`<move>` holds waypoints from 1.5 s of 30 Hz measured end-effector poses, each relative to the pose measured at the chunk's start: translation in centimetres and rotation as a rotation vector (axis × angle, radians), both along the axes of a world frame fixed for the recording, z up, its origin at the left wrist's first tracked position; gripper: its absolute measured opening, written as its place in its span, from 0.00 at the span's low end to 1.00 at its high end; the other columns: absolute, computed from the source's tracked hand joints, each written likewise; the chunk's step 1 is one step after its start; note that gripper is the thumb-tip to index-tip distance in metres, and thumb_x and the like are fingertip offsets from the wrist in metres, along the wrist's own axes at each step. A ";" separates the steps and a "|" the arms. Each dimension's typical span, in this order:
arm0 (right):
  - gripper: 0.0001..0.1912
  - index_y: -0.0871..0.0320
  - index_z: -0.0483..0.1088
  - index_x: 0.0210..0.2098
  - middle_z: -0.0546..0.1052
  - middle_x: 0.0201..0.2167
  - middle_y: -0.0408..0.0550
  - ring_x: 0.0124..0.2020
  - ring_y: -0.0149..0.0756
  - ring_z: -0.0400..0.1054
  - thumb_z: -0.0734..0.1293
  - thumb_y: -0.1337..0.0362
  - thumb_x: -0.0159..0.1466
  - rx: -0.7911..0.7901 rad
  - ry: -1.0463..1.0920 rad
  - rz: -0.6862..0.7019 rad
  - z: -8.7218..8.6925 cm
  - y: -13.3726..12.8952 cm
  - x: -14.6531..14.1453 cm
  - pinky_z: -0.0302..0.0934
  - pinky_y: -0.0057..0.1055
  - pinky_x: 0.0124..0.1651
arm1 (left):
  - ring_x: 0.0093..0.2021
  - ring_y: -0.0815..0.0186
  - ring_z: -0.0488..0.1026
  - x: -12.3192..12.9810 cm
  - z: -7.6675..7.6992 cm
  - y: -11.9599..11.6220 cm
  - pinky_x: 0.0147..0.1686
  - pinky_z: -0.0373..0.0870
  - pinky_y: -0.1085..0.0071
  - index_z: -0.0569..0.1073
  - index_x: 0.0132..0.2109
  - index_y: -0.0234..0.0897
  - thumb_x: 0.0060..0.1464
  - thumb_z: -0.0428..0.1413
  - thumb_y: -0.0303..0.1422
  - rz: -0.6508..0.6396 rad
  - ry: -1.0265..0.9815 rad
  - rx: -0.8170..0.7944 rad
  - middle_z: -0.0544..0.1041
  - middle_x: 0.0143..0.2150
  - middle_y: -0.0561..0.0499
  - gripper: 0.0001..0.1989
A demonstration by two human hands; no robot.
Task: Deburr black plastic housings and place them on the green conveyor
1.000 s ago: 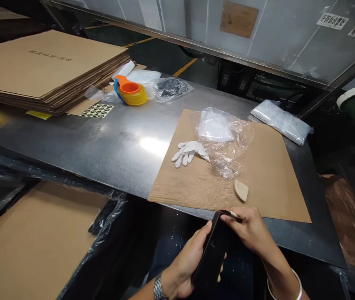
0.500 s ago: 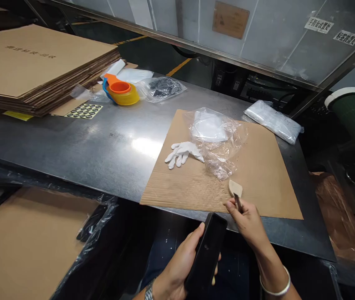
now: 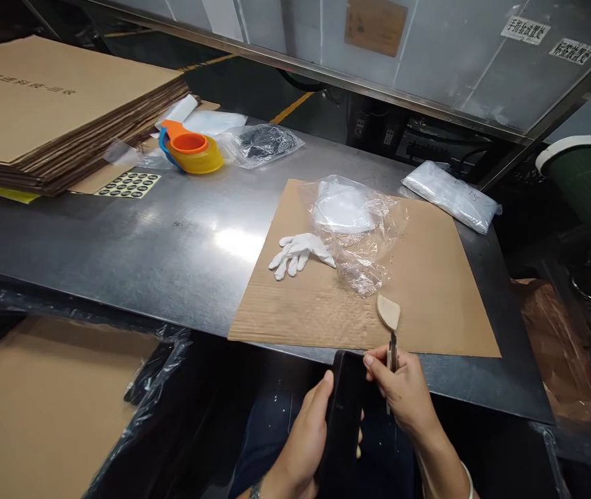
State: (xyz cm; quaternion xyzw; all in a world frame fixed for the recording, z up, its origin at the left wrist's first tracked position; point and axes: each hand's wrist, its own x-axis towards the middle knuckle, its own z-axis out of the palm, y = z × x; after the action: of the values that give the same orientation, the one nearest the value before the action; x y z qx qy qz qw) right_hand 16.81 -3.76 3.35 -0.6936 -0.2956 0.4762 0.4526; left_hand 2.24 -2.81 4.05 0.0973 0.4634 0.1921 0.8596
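My left hand (image 3: 305, 433) is wrapped round a long black plastic part (image 3: 344, 409), shaped like a shallow rounded trough, tilted below the table's front edge. Close by on the right, my right hand (image 3: 404, 388) is closed round a slim dark metal tool that looks like a craft knife (image 3: 392, 353), its tip pointing up and away. Thumb and fingertips of that hand are at the black part's upper right rim; whether they touch it I cannot tell. Just beyond the tool's tip, a small beige wedge-shaped pad (image 3: 389, 313) lies on a cardboard sheet (image 3: 440, 291).
On the cardboard are a white glove (image 3: 301, 254) and a crumpled clear bag (image 3: 365, 267). A packet in plastic (image 3: 451, 196) sits behind right. At the left stand stacked cardboard (image 3: 77, 104), a tape roll (image 3: 191, 152) and a sticker sheet (image 3: 127, 185). A metal frame (image 3: 326, 76) runs behind.
My right hand has drawn back from the beige pad toward the black part, taking the tool's tip off the pad. My left hand still holds the black part. The view has shifted slightly.
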 end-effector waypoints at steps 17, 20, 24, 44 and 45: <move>0.27 0.55 0.58 0.51 0.65 0.29 0.39 0.26 0.28 0.62 0.68 0.65 0.53 -0.089 0.030 0.163 -0.1 -2.8 -3.9 0.61 0.27 0.29 | 0.23 0.68 0.73 0.3 -0.2 1.5 0.23 0.71 0.74 0.73 0.33 0.30 0.60 0.44 0.44 0.197 -0.001 -0.007 0.75 0.25 0.47 0.22; 0.23 0.57 0.60 0.50 0.61 0.25 0.37 0.23 0.26 0.58 0.66 0.59 0.57 -0.042 -0.089 0.019 -0.4 -1.5 -2.6 0.58 0.25 0.27 | 0.18 0.69 0.70 0.1 -0.2 1.6 0.17 0.68 0.75 0.73 0.35 0.30 0.59 0.44 0.45 0.059 0.005 -0.094 0.75 0.24 0.48 0.22; 0.24 0.57 0.62 0.53 0.65 0.30 0.40 0.24 0.24 0.57 0.65 0.56 0.59 0.044 -0.142 0.013 -0.2 -0.1 -0.2 0.57 0.24 0.27 | 0.18 0.68 0.70 -0.3 -0.4 1.8 0.17 0.69 0.74 0.74 0.33 0.25 0.59 0.41 0.48 -0.117 -0.117 -0.207 0.74 0.25 0.45 0.28; 0.20 0.50 0.62 0.54 0.72 0.40 0.51 0.23 0.29 0.69 0.64 0.58 0.63 0.764 -0.338 0.279 -2.5 -5.4 -3.5 0.63 0.24 0.19 | 0.28 0.67 0.72 -0.9 -0.4 3.2 0.33 0.67 0.73 0.74 0.41 0.28 0.57 0.50 0.40 0.274 -0.385 -0.080 0.76 0.30 0.45 0.18; 0.22 0.50 0.61 0.54 0.73 0.36 0.50 0.18 0.27 0.66 0.61 0.51 0.63 0.707 -0.264 0.299 -2.5 -5.6 -3.3 0.60 0.23 0.17 | 0.26 0.68 0.71 -1.1 -0.6 3.2 0.30 0.66 0.73 0.74 0.40 0.26 0.57 0.49 0.42 0.220 -0.433 -0.075 0.75 0.27 0.46 0.20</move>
State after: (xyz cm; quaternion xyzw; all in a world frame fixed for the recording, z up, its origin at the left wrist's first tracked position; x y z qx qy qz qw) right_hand 13.54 -9.37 0.80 -0.4997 -0.5942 0.3125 0.5473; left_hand 1.12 0.44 3.45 -0.0292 0.2832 0.2836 0.9157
